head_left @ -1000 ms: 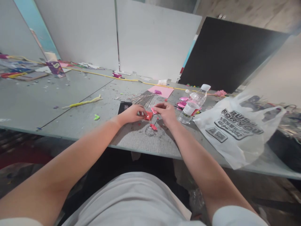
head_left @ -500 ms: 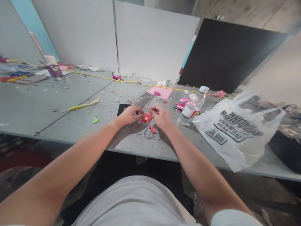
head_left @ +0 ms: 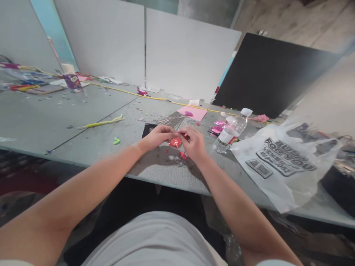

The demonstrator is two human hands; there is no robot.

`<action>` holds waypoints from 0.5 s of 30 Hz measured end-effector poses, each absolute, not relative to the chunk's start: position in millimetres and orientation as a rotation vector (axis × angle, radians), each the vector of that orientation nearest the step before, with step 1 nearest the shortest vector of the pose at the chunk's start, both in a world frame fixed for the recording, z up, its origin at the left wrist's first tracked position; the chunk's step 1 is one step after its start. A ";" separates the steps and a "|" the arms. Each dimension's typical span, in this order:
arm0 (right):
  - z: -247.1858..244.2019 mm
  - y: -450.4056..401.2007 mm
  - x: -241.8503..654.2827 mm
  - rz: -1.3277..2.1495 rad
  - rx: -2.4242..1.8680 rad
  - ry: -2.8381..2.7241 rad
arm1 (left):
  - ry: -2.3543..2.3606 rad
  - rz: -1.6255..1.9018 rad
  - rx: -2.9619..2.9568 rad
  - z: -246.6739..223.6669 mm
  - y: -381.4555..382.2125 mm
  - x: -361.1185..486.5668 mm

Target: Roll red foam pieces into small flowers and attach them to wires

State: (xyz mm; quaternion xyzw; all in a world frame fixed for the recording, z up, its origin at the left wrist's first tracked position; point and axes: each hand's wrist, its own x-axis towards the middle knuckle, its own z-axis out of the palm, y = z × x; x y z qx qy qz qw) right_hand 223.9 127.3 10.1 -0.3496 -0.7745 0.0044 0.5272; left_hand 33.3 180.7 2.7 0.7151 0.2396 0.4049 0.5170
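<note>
Just above a shiny red packet (head_left: pixel 175 143), the fingertips of both hands come together. My left hand (head_left: pixel 161 135) is closed in a pinch, its fingers reaching the packet's upper edge. My right hand (head_left: pixel 193 142) pinches from the other side, with thumb and fingers bent. Whatever lies between the fingertips is too small or hidden to make out. Below the hands, a small red piece (head_left: pixel 183 155) rests beside a thin wire coil (head_left: pixel 177 160). A black card (head_left: pixel 146 130) lies partly behind my left hand, and a bundle of thin wires (head_left: pixel 172 120) fans out beyond.
At right stand a clear water bottle (head_left: pixel 233 131) and a white plastic bag (head_left: pixel 288 166). Pink paper (head_left: pixel 198 113) lies behind the wires. A yellow-green twisted strip (head_left: pixel 102 123) and a green scrap (head_left: pixel 117 140) are at left. A yellow cord (head_left: pixel 124 91) crosses the back.
My hands have drawn together, so the fingertips now meet over the red packet. The right hand has curled in more. The whole view has shifted slightly.
</note>
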 end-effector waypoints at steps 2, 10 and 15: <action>8.0 128.4 223.4 0.000 -0.811 -1.877 | 0.575 0.968 1.714 0.9 182.5 34.0; 4.1 130.4 227.4 0.035 -0.770 -1.936 | 0.618 0.981 1.826 -1.0 186.1 30.8; 6.4 133.3 233.2 0.100 -0.849 -1.974 | 0.617 0.957 2.042 3.2 185.9 27.6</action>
